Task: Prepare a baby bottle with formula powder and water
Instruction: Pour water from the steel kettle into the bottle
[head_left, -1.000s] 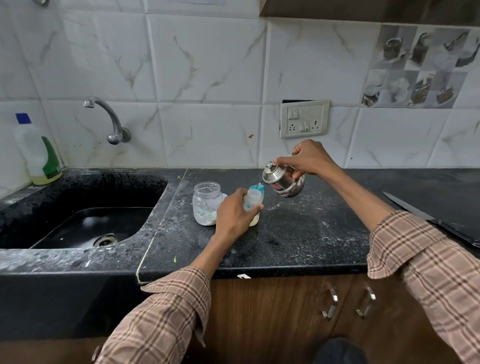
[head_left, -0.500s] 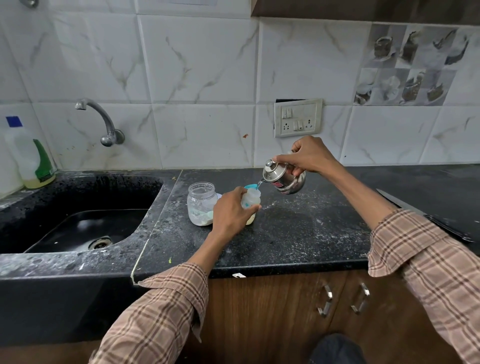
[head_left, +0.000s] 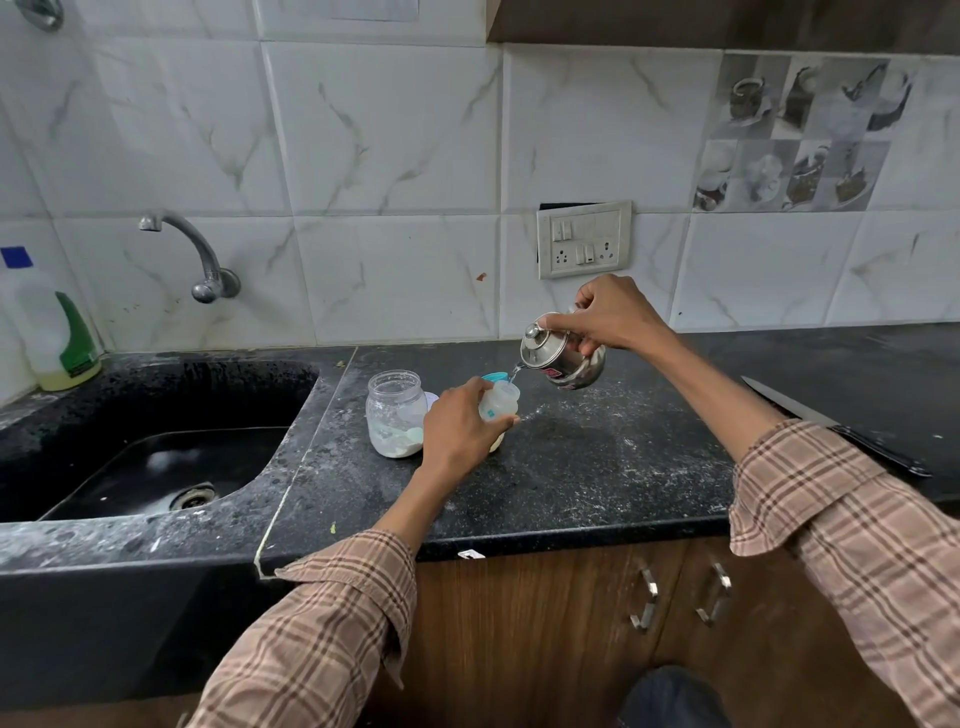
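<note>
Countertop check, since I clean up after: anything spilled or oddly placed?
Yes. White powder is scattered over the black countertop around the baby bottle and the jar. A knife lies near the right edge, which looks risky.

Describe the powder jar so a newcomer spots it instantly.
Start at the black sink and move right onto the dark countertop. The first thing standing there is the clear jar, lidless, with white powder at the bottom, just left of the left hand gripping the baby bottle. Unlike the steel kettle in the right hand, it is transparent and untouched.
</note>
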